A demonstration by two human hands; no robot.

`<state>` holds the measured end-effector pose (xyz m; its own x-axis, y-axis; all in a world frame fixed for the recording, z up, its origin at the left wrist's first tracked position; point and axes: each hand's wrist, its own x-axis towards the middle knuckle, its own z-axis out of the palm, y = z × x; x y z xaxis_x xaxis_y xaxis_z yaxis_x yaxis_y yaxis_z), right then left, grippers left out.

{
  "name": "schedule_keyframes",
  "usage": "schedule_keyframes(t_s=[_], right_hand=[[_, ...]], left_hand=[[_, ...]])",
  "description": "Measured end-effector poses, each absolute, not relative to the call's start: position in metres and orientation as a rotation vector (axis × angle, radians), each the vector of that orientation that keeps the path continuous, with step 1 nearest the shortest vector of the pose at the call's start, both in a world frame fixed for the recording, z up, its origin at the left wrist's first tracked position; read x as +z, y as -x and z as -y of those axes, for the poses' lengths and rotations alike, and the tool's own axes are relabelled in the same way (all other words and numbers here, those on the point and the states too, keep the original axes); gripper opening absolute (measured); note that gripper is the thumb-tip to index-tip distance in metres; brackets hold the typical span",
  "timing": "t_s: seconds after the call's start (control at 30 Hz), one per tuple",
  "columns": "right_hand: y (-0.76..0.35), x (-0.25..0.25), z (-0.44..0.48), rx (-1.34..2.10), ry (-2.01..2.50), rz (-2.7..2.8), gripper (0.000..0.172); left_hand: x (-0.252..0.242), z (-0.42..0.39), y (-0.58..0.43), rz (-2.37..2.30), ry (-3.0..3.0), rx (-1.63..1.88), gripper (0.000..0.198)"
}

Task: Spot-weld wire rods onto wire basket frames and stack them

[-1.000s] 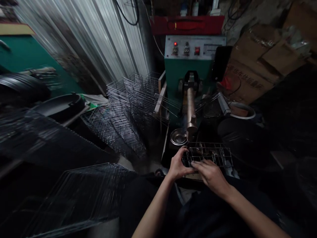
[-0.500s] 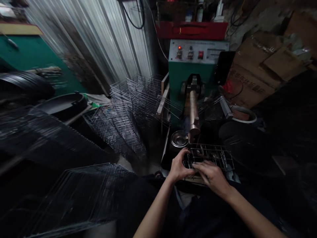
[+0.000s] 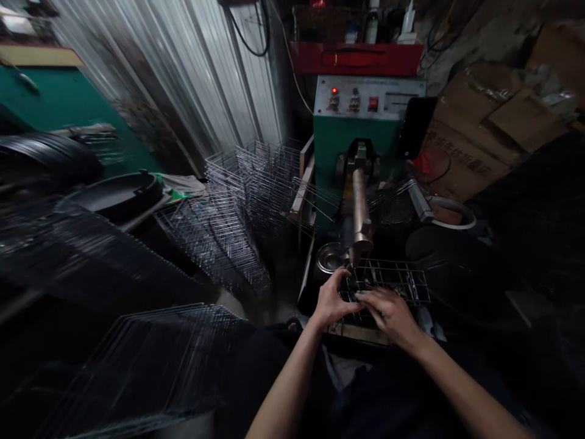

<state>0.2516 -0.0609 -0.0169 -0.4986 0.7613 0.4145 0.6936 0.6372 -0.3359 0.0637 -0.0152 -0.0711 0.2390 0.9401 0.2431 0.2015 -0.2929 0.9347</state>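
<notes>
A small wire grid rack (image 3: pixel 395 279) lies flat under the copper-coloured arm (image 3: pixel 361 210) of a green welding machine (image 3: pixel 361 125). My left hand (image 3: pixel 329 301) grips the rack's near left corner, fingers curled round the wires. My right hand (image 3: pixel 388 313) rests on the rack's near edge, fingers pressed on the wires just right of the left hand. The arm's tip sits just above the rack's far left part.
Stacks of finished wire racks (image 3: pixel 247 201) stand left of the machine, more wire grids (image 3: pixel 150 360) lie at lower left. A metal bowl (image 3: pixel 329 256) sits beside the arm. Cardboard boxes (image 3: pixel 475 134) pile up at right; a white-rimmed bucket (image 3: pixel 452 212) stands below them.
Both hands and the rack have shifted slightly up and toward the machine arm; the view has tilted a little. The grip looks the same.
</notes>
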Motion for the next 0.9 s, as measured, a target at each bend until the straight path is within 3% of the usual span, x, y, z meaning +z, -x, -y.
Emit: schedule_keyframes(t_s=[0.47, 0.77, 0.9], right_hand=[[-0.243, -0.014, 0.034, 0.243, 1.196, 2.232, 0.033], [-0.237, -0.008, 0.031, 0.315, 1.26, 2.126, 0.018], [-0.238, -0.008, 0.024, 0.075, 1.414, 2.105, 0.006]], left_hand=[[-0.055, -0.011, -0.058, -1.2, -1.738, 1.034, 0.066], [-0.048, -0.011, -0.054, -1.257, -1.779, 1.03, 0.064], [-0.049, -0.023, -0.052, -1.313, -1.794, 1.005, 0.064]])
